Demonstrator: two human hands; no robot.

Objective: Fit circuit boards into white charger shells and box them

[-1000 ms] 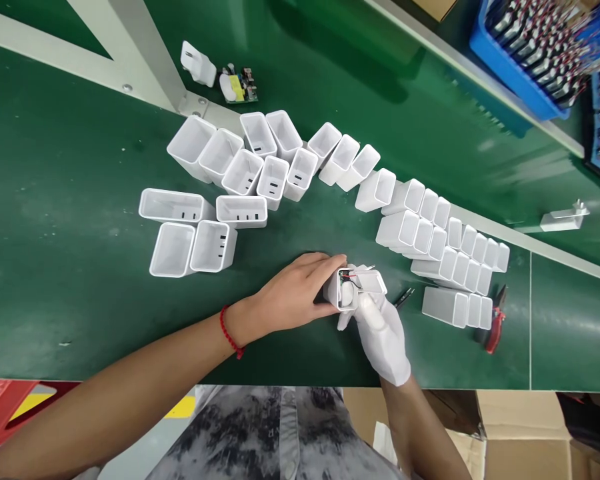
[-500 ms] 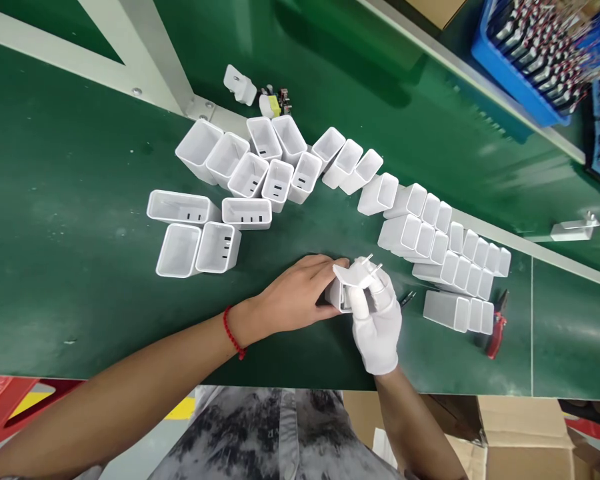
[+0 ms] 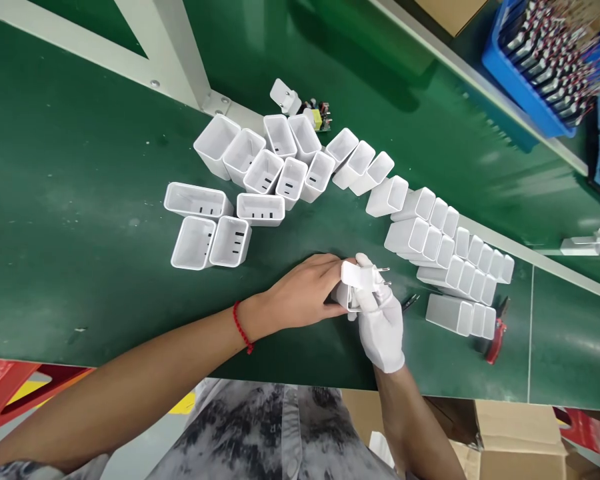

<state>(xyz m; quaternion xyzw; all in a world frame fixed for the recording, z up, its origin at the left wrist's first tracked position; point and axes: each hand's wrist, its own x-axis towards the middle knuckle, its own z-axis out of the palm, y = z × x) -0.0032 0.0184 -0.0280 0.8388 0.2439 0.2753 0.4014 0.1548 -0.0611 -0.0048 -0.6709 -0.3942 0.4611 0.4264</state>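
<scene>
My bare left hand (image 3: 307, 292) is closed round a white charger housing (image 3: 344, 293), its open end turned to the right. In my gloved right hand (image 3: 380, 320) is a white plug cap (image 3: 356, 274) with two metal pins sticking out to the right. The cap sits tilted at the housing's open end, apart from it along at least one edge. What lies inside the housing is mostly hidden by the fingers. Just right of the glove, a dark tool tip (image 3: 411, 302), perhaps tweezers, lies on the bench.
Several empty white housings (image 3: 193, 243) stand left and centre; more lie in rows (image 3: 447, 313) at right. Red-handled pliers (image 3: 497, 340) lie beside them. Behind are a loose plug cap (image 3: 285, 97), a circuit board (image 3: 317, 117), a metal frame (image 3: 180, 60) and a blue bin (image 3: 530, 87) of parts.
The plug cap has turned in my right hand, so its pins now point right instead of up and right. My left hand still holds the housing. The whole view has shifted slightly.
</scene>
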